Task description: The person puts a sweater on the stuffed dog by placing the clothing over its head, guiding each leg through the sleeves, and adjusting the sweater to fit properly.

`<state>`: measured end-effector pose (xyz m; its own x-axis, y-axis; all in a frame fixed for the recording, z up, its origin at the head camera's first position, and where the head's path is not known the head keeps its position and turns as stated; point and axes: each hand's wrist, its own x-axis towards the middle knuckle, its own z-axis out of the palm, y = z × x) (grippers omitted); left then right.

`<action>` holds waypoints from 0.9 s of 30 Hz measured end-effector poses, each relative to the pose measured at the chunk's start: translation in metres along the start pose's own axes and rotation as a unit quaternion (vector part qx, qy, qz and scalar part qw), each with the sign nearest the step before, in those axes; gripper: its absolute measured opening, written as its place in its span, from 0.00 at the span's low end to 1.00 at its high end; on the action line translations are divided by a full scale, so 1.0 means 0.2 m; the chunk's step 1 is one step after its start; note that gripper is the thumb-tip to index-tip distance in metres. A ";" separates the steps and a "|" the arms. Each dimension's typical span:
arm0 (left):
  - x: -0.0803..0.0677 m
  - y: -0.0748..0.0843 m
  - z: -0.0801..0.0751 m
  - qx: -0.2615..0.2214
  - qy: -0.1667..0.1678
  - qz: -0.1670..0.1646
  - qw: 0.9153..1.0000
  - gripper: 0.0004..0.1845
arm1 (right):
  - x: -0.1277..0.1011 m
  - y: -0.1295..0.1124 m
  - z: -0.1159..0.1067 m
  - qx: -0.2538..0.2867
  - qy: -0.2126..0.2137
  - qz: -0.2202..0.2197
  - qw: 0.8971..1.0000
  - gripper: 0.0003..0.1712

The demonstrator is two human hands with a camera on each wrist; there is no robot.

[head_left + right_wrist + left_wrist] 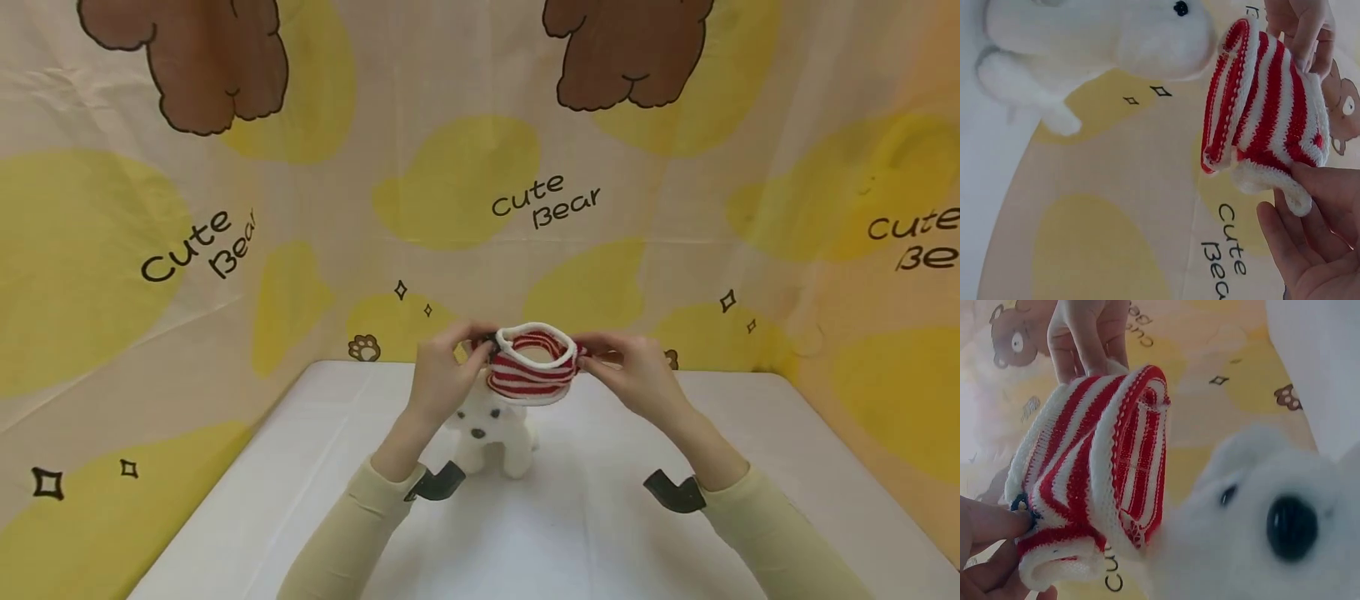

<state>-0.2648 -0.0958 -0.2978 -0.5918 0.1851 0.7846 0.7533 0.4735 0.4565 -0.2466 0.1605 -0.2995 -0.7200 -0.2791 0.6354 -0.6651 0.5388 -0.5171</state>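
Observation:
A small red-and-white striped knitted garment (532, 364) is stretched open between both hands, just above the head of a white plush dog (489, 433) that stands on the white table (585, 517). My left hand (444, 369) pinches its left edge; the right hand (628, 367) pinches its right edge. In the left wrist view the striped garment (1094, 481) fills the middle, my fingertips (994, 525) gripping its hem at the lower left, and the plush dog (1260, 531) sits close at the right. The right wrist view shows the garment (1266, 112) beside the plush dog (1097, 44).
A cloth backdrop (225, 250) printed with brown bears, yellow blobs and "Cute Bear" lettering wraps round the back and both sides of the table. Bare white tabletop lies in front of the dog and to either side.

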 end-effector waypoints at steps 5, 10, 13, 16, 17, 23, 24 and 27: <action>0.01 -0.06 -0.08 0.017 0.023 -0.013 1.000 0.08 | 0.09 -0.03 0.11 0.024 -0.003 -0.002 1.000 0.14; 0.00 -0.13 -0.14 0.036 0.038 -0.028 0.998 0.08 | 0.15 -0.05 0.20 0.011 -0.004 0.000 1.000 0.13; -0.01 -0.16 -0.16 0.048 0.040 -0.037 0.997 0.08 | 0.18 -0.05 0.25 0.010 -0.004 -0.004 1.000 0.13; -0.03 -0.19 -0.17 0.053 0.037 -0.046 0.997 0.08 | 0.18 -0.04 0.29 0.013 -0.002 -0.004 1.000 0.12; -0.04 -0.21 -0.17 0.054 0.037 -0.050 0.997 0.07 | 0.18 -0.03 0.30 0.014 -0.002 -0.003 1.000 0.12; -0.09 -0.26 -0.17 0.060 0.029 -0.077 0.995 0.06 | 0.17 -0.02 0.35 0.007 -0.019 0.006 1.000 0.10; -0.10 -0.27 -0.17 0.061 0.026 -0.080 0.995 0.06 | 0.17 -0.02 0.36 0.007 -0.022 0.009 1.000 0.10; -0.12 -0.28 -0.17 0.063 0.017 -0.091 0.994 0.06 | 0.16 -0.03 0.36 0.009 -0.027 0.018 0.999 0.10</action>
<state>-0.2833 -0.1568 -0.3271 -0.7036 0.0587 0.7081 0.5915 0.6006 0.5380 -0.2811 0.0912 -0.3172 -0.7532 -0.3024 0.5841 -0.6413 0.5350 -0.5500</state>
